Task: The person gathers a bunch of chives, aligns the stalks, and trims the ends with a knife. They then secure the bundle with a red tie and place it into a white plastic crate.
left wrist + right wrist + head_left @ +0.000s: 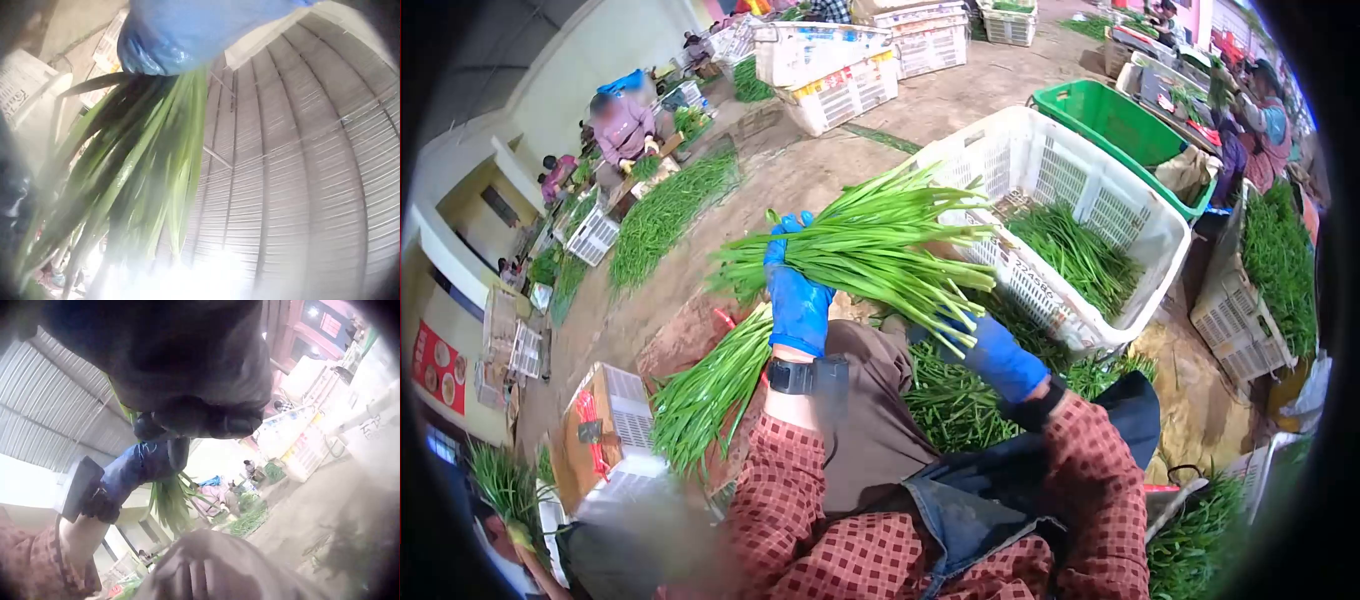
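In the head view, my blue-gloved left hand (pixel 800 305) grips a large bunch of long green stalks (pixel 870 235), its fingers wrapped round the leafy side. The blue-gloved right hand (pixel 1000 362) is at the cut ends on the right; stalks partly hide its fingers. The left wrist view shows the left glove (pixel 181 37) above hanging green leaves (pixel 144 156). Seen from the right wrist, the right hand (pixel 181 362) has curled fingers around stalks mostly hidden behind it, close to the left hand (pixel 147 465). Another bunch (pixel 715 390) lies left of my lap.
A white crate (pixel 1170 215) with green stalks inside stands at the front right, beside a green crate (pixel 1115 115). Loose greens (pixel 960 400) lie below my right hand. More white crates (pixel 845 95) stand farther ahead, and a person (pixel 620 130) sits by piled greens at the left.
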Action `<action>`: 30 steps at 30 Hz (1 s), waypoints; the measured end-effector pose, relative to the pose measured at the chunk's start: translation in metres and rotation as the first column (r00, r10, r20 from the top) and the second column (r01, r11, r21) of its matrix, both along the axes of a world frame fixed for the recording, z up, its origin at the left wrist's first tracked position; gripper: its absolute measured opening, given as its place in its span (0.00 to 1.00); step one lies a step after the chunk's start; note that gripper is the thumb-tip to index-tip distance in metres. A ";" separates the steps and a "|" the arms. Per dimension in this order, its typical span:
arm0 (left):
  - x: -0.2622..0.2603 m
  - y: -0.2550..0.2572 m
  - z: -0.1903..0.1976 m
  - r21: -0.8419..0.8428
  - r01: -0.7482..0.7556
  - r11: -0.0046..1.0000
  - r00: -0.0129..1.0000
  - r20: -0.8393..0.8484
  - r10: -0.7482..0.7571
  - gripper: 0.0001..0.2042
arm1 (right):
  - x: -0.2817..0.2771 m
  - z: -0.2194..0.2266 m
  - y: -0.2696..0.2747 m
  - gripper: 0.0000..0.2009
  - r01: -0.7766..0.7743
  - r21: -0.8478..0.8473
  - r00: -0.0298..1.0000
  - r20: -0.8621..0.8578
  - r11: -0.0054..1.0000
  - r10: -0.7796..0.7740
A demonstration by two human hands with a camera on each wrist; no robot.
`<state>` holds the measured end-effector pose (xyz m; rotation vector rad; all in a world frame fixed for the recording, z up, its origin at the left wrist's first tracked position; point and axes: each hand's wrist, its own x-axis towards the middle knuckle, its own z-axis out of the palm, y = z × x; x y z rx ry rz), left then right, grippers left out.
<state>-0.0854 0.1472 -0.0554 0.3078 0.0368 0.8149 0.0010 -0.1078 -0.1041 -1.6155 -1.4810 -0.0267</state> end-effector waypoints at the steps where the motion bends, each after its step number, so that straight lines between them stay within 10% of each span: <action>1: -0.002 0.003 0.004 -0.008 -0.048 0.999 0.999 -0.001 0.048 0.06 | 0.002 0.000 -0.010 0.15 0.003 -0.185 0.932 -0.357 0.983 -0.070; 2: -0.005 0.006 0.008 -0.010 -0.064 0.998 0.998 0.010 0.064 0.06 | 0.007 -0.003 -0.021 0.14 -0.061 -0.358 0.742 -0.640 0.932 -0.197; 4: -0.014 0.009 0.017 0.011 -0.125 0.992 0.992 0.016 0.124 0.07 | 0.027 -0.026 -0.051 0.14 0.110 -0.531 0.732 -0.529 0.840 -0.430; 6: -0.016 0.010 0.023 0.011 -0.176 0.984 0.983 0.045 0.176 0.09 | 0.052 -0.081 -0.090 0.15 0.335 -0.690 0.931 0.140 0.642 -0.337; 8: -0.013 0.006 0.030 0.021 -0.190 0.982 0.980 0.068 0.188 0.10 | 0.043 -0.077 -0.099 0.19 0.388 -0.851 0.922 0.361 0.353 -0.144; 9: -0.009 0.006 0.030 0.056 -0.215 0.975 0.976 0.041 0.213 0.11 | 0.027 -0.057 -0.094 0.20 0.476 -0.746 0.875 0.453 0.466 -0.169; 11: -0.002 -0.003 0.032 0.105 -0.204 0.973 0.978 0.056 0.199 0.11 | 0.003 -0.012 -0.066 0.24 0.234 -0.691 0.972 0.169 0.684 -0.162; 12: 0.002 -0.009 0.033 0.157 -0.202 0.967 0.979 0.063 0.194 0.10 | 0.003 -0.027 -0.053 0.26 -0.189 -0.549 0.917 -0.395 0.814 -0.053; 14: 0.010 -0.021 0.033 0.209 -0.157 0.965 0.987 0.069 0.145 0.10 | -0.034 0.044 -0.032 0.29 -0.506 -0.138 0.415 -0.904 0.852 0.100; 18: 0.019 -0.072 0.044 0.341 -0.040 0.939 0.999 0.036 0.030 0.08 | -0.032 0.057 0.011 0.33 -0.437 0.072 0.360 -0.900 0.897 0.247; 20: 0.017 -0.097 0.054 0.705 -0.055 0.707 0.983 -0.086 0.161 0.09 | -0.023 0.056 0.023 0.33 -0.240 0.595 -0.276 -0.799 0.767 0.534; 21: 0.019 -0.096 0.050 0.861 -0.042 0.506 0.979 -0.066 0.192 0.09 | -0.021 0.063 0.022 0.33 -0.224 0.592 -0.256 -0.802 0.774 0.540; 25: 0.023 -0.124 0.033 0.899 0.172 0.403 0.976 -0.209 0.051 0.10 | 0.003 0.050 0.018 0.23 0.020 0.652 -0.437 -0.676 0.758 0.593; 28: 0.038 -0.127 0.017 0.999 0.028 -0.020 0.998 -0.029 -0.050 0.12 | 0.016 0.046 0.012 0.16 0.161 0.579 -0.419 -0.693 0.799 0.587; 30: 0.046 -0.128 0.007 0.951 -0.102 -0.293 0.989 0.065 -0.135 0.13 | 0.040 -0.004 0.007 0.21 -0.075 0.952 -0.799 -0.235 0.296 0.553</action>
